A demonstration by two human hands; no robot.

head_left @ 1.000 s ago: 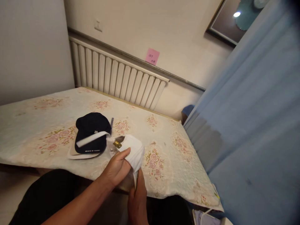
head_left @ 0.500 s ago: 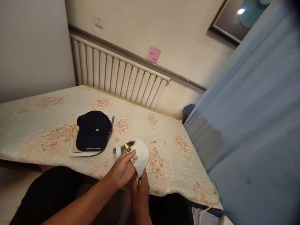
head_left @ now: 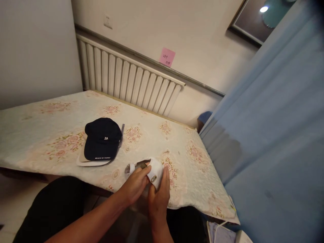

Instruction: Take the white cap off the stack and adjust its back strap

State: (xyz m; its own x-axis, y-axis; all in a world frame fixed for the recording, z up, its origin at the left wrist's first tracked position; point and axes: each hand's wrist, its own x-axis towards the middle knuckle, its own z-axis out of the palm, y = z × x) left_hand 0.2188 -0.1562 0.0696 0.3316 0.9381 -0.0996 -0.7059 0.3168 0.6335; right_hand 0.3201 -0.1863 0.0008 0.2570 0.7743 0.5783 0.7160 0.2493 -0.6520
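A white cap point(head_left: 156, 167) with a small gold oval emblem is between my hands, over the near edge of the bed. My left hand point(head_left: 136, 186) grips it from the left, thumb on top beside the back opening. A pale strap point(head_left: 131, 168) sticks out to the left. My right hand point(head_left: 160, 199) cups the cap's right and lower side, fingers stretched along the fabric. Part of the cap is hidden behind my hands. Left of them, a dark navy cap point(head_left: 103, 140) with white lettering on its brim rests on a stack; a white brim point(head_left: 94, 163) shows below it.
The bed point(head_left: 149, 135) has a pale floral cover. Behind it are a white radiator point(head_left: 129, 76) and a pink note point(head_left: 167, 57) on the wall. A blue curtain point(head_left: 268, 135) hangs on the right. My dark-clothed knees flank the near edge.
The white cap has turned and moved slightly down and right. My right hand has come up from underneath to its right side. My left thumb has shifted, and the gold buckle is now covered.
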